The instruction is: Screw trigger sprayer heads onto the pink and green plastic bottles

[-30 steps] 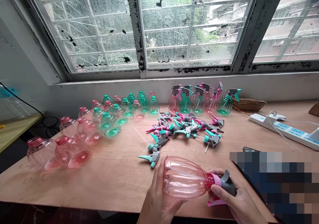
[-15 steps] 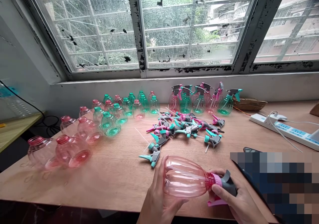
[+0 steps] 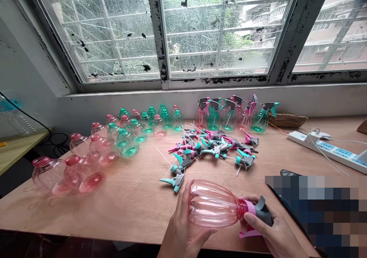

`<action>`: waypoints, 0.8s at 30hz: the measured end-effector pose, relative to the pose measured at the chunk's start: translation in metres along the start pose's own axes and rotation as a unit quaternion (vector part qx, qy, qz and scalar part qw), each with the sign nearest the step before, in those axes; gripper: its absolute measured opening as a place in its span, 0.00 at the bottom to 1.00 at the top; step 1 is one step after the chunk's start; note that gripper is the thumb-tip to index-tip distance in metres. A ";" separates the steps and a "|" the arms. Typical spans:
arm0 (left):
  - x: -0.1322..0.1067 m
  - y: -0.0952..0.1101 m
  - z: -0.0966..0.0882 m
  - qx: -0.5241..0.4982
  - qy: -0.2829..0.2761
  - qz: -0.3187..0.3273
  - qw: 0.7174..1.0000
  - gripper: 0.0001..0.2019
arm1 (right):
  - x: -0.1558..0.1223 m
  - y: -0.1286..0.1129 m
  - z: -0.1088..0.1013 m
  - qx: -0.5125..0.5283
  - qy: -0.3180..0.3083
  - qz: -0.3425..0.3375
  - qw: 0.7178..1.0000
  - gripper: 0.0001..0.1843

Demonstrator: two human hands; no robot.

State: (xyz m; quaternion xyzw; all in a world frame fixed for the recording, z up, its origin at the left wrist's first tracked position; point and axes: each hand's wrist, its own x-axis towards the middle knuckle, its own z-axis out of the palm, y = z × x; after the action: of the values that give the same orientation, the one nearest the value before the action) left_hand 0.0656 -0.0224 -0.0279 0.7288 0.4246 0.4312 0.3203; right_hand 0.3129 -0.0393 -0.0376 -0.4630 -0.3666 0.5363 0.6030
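Wooden table (image 3: 129, 204) under window (image 3: 220, 32). Pink btl (image 3: 212, 204) lying sideways b/w hands, nr table's front edge. L hand (image 3: 180, 227) cups base; R hand (image 3: 276, 231) pinches spray head (image 3: 263, 212) at neck. Pose ~same vs 1 s ago; no visible progress.

My bottle (image 3: 213, 203) is clear pink, its sprayer (image 3: 263, 211) pink-and-grey; near the desk's (image 3: 129, 208) back edge, standing bottles (image 3: 177, 121) are pink or green.
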 end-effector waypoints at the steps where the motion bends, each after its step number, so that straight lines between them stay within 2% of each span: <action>1: 0.000 0.000 0.000 0.001 -0.001 -0.002 1.000 0.47 | 0.000 0.000 0.000 -0.002 0.001 0.000 1.000 0.23; 24: -0.001 0.000 0.001 0.009 0.003 -0.011 1.000 0.47 | 0.001 0.004 -0.003 -0.005 -0.008 -0.011 1.000 0.23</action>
State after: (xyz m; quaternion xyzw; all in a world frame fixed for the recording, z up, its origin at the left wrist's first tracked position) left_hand 0.0666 -0.0234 -0.0284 0.7258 0.4375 0.4260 0.3167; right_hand 0.3144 -0.0386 -0.0420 -0.4580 -0.3792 0.5310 0.6038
